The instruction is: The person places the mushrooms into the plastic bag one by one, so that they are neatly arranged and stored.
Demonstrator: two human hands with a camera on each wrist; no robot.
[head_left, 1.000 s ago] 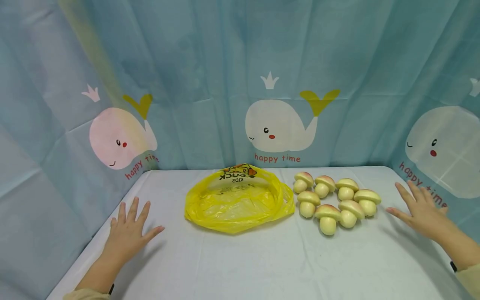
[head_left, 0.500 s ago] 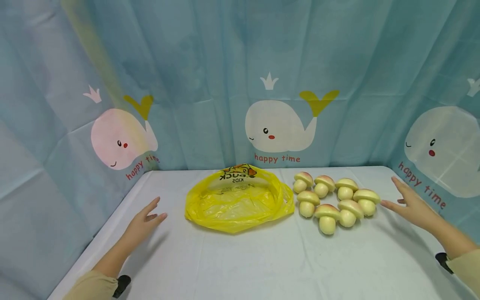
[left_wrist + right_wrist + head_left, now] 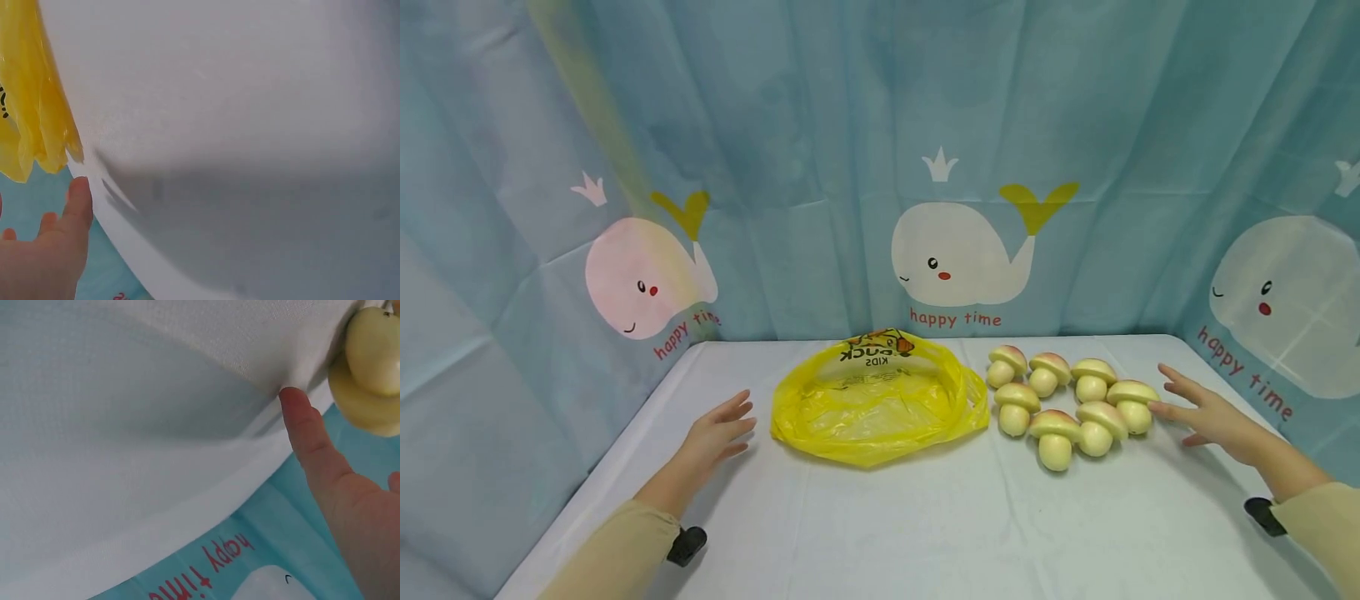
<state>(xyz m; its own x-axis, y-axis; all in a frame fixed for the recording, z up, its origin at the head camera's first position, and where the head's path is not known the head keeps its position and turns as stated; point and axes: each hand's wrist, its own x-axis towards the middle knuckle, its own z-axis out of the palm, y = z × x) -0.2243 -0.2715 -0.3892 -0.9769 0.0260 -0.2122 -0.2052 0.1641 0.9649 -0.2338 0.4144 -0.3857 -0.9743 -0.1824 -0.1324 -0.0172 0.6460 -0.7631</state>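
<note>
Apparently we are working at a reaching stage, with neither hand gripping anything; the fingers of our left hand (image 3: 711, 442) are hanging loosely extended, only slightly parted and holding nothing, while the fingers of our right hand (image 3: 1225, 421) are standing wider, with gaps between them, and are holding nothing either. Both hands are hovering over the white table (image 3: 887, 533); just inward of our left fingers the yellow bag (image 3: 865, 450) is lying with its mouth gaping, and a small gap is showing between its edge and the fingertips. Inward of our right fingers the seven mushrooms (image 3: 1060, 423) are clustering, between those fingers and the bag; the nearest mushroom (image 3: 1133, 392) is sitting just beside the fingertips, and the right wrist view is showing white surface between a fingertip and a mushroom, so we are not reading this as a grasp. As we are judging it, the next move is calling for our left fingers to meet the bag's nearest edge and steady it lightly, since the thin plastic is probably giving way under little force; meanwhile our right fingers are needing to close the last gap and narrow round one mushroom without nudging its neighbours.
</note>
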